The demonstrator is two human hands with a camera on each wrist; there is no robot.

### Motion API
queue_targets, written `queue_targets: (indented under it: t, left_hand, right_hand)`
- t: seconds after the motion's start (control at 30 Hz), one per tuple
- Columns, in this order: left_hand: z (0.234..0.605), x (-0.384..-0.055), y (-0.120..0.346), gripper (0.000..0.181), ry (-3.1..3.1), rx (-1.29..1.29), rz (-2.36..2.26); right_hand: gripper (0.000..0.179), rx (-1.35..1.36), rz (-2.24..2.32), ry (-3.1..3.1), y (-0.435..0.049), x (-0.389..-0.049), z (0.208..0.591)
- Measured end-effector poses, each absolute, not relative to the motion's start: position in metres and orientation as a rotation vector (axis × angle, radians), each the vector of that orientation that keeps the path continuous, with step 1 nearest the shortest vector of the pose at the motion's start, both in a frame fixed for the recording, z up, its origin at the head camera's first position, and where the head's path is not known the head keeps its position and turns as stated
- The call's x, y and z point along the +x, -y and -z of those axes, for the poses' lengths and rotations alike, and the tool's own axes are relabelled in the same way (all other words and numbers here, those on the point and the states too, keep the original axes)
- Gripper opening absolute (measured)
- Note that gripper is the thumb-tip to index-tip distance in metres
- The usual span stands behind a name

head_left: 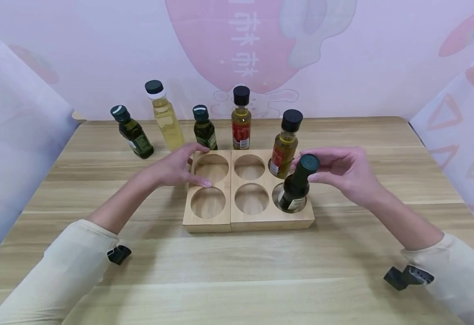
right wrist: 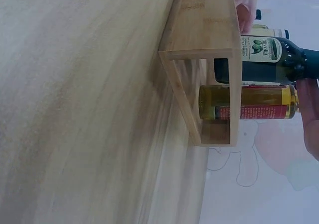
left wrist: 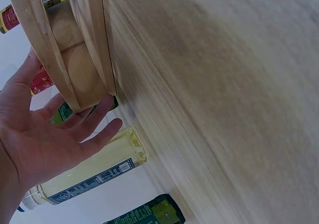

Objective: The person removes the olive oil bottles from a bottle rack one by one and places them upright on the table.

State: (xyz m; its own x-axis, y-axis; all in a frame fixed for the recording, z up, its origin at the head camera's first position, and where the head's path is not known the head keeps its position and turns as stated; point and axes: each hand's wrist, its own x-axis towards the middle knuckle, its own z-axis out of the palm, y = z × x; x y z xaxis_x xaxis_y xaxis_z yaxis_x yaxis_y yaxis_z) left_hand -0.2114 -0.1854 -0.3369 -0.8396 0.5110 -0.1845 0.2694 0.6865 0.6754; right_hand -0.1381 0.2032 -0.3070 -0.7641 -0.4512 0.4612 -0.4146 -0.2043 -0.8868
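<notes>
My right hand [head_left: 344, 174] pinches the neck and cap of a small dark green olive oil bottle [head_left: 295, 192]. Its lower part is inside the front right hole of a wooden rack [head_left: 272, 219], leaning slightly. From the right wrist, the bottle's base shows through the rack's open end. A red-labelled oil bottle [head_left: 284, 151] with a black cap stands in the hole behind it. My left hand [head_left: 175, 167] rests at the rack's left end, thumb on top and relaxed fingers spread at the back corner. The rack's other round holes hold nothing.
Behind the rack stand a second red-labelled bottle [head_left: 241, 124] and a small green bottle [head_left: 205, 128]. Farther left are a tall pale yellow oil bottle [head_left: 166, 119] and another small green bottle [head_left: 133, 133]. A printed cloth [head_left: 119, 49] hangs along the table's [head_left: 237, 280] back.
</notes>
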Motion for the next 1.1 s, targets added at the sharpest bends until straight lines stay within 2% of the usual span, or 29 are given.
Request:
queue_targets:
  t: [0.47,1.1]
  left_hand:
    - [0.333,-0.211,0.184,0.092,-2.538,0.602,-0.905]
    - [0.332,-0.212,0.183,0.091,-2.542,0.596,-0.875]
  right_hand:
    - [0.041,-0.963,2.249,-1.989,-0.207,-0.136,0.294]
    - [0.033,-1.057,2.339,-1.85,-0.217,-0.152,0.289]
